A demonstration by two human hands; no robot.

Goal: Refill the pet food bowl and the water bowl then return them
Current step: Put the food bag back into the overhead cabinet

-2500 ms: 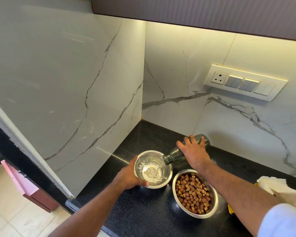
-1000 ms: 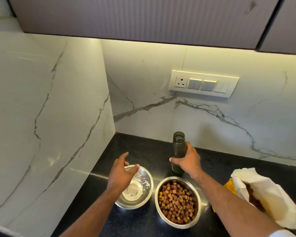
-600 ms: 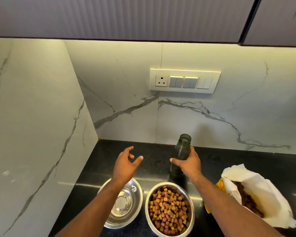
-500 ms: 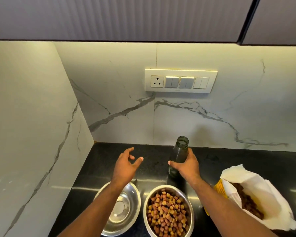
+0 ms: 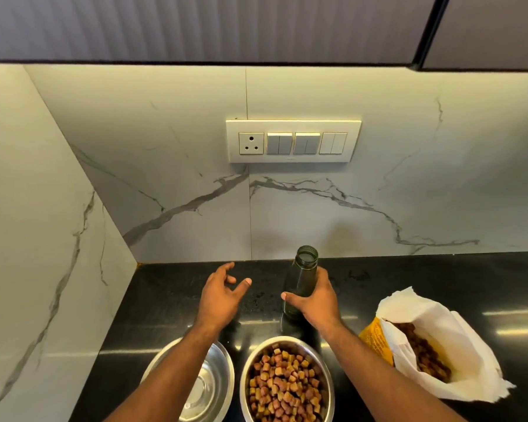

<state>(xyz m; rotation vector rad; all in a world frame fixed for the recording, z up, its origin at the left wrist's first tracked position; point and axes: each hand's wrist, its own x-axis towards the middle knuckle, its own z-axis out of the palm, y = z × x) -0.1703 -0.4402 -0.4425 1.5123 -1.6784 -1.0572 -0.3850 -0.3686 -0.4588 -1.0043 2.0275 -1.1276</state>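
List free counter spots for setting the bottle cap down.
Free: black counter between bottle and right edge, behind the kibble bag; also the left back corner beside the left hand. Crowded: front strip with water bowl, food bowl and bag.

Black countertop [image 5: 439,287], grey-veined white marble wall [image 5: 348,208], dark green bottle [image 5: 301,281], brown kibble [image 5: 284,388].

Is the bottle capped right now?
No. The bottle, gripped by the right hand, shows an open threaded mouth.
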